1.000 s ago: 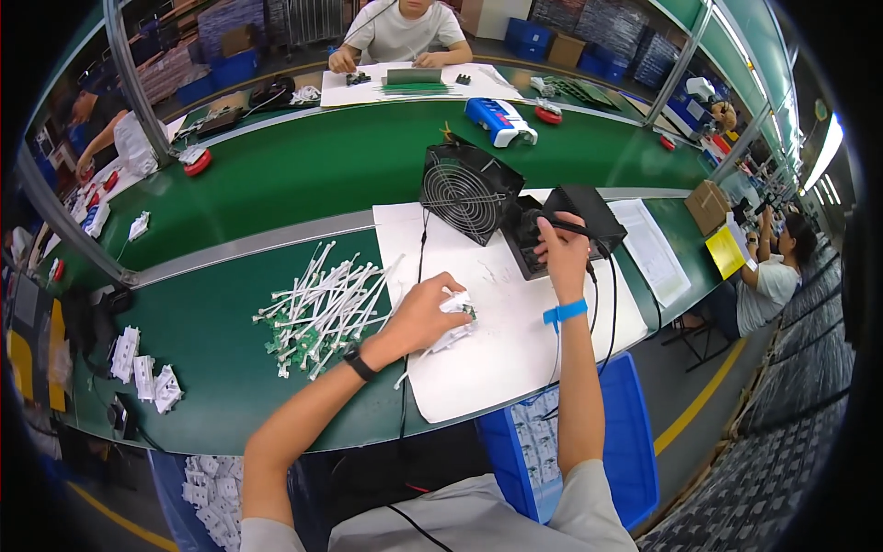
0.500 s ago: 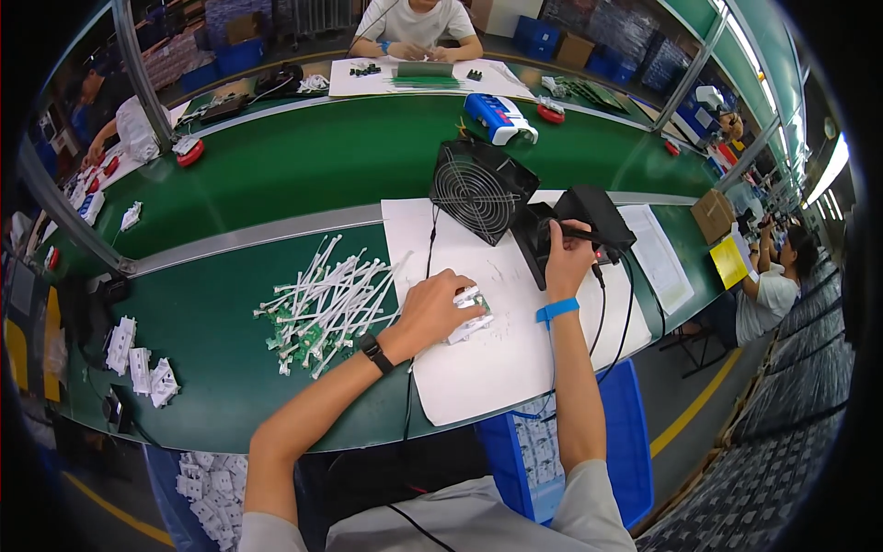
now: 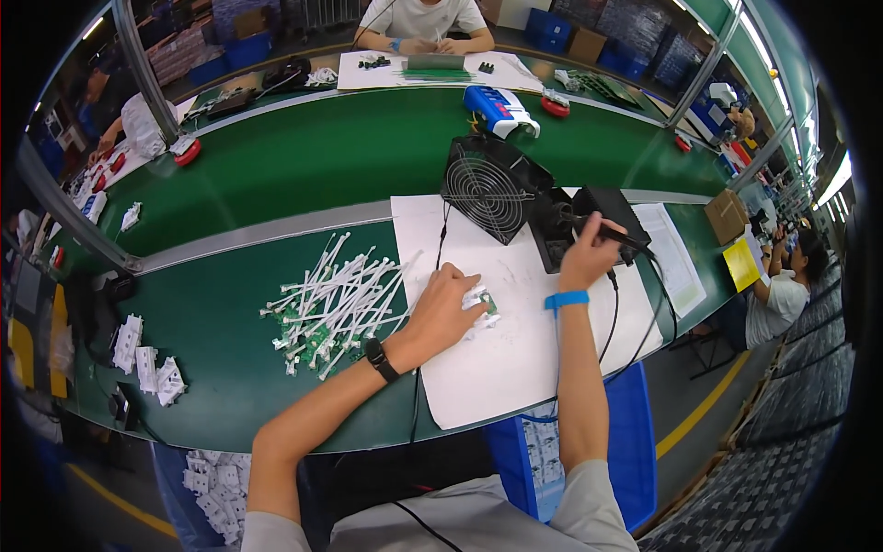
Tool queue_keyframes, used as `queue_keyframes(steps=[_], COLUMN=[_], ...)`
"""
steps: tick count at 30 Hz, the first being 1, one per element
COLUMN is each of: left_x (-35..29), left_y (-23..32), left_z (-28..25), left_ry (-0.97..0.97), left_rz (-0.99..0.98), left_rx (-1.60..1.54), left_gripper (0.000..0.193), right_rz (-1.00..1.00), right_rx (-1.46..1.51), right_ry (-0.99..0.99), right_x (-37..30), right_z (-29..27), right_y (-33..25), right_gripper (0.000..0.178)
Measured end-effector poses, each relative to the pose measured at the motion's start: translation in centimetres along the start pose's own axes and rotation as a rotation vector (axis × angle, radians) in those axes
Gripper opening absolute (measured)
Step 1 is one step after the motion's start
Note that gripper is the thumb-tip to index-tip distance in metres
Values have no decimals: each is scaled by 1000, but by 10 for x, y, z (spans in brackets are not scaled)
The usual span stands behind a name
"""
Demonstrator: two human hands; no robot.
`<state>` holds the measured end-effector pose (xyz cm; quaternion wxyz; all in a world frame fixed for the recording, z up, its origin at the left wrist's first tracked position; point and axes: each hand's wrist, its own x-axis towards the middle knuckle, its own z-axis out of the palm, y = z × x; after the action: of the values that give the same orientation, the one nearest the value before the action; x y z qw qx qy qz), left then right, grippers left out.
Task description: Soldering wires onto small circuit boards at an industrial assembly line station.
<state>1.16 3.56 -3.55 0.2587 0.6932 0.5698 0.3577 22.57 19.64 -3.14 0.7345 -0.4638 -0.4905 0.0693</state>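
My left hand [image 3: 445,311] presses a small white plastic housing [image 3: 475,296] with a bit of green circuit board [image 3: 490,304] against the white sheet [image 3: 469,377]; its fingers hide part of the piece. My right hand [image 3: 587,259] grips the black handle of a soldering iron [image 3: 627,239], whose cord trails off to the right. The iron's tip points toward a black stand [image 3: 552,221] and cannot be made out clearly. Beside it sits a black box-shaped unit [image 3: 609,208]. A black fan with a wire grille [image 3: 486,191] stands just beyond my left hand.
Left of the sheet lies a heap of white cables with small green boards [image 3: 340,304]. Several white housings [image 3: 147,368] rest farther left. Below the bench edge is a blue bin [image 3: 630,442]. Papers [image 3: 671,258] lie right. Across the bench a person [image 3: 428,23] works.
The view has shifted slightly. My right hand has moved a little to the right with the soldering iron, near the stand. My left hand stays on the white housing.
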Motion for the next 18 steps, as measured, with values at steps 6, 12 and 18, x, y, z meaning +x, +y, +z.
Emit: queue_keyframes(steps=[6, 12, 18], left_x=[-26, -36, -43], left_y=[18, 5, -6], left_z=[-18, -25, -24], left_ry=[66, -28, 3], left_rz=[109, 182, 322], left_rx=[175, 257, 444], left_gripper=[69, 67, 52], right_rz=[-199, 71, 243], right_rx=[174, 168, 293], right_ry=[-41, -420, -506], right_x=[-18, -76, -85], right_z=[-57, -61, -67], right_y=[-55, -61, -64], right_gripper=[10, 5, 14])
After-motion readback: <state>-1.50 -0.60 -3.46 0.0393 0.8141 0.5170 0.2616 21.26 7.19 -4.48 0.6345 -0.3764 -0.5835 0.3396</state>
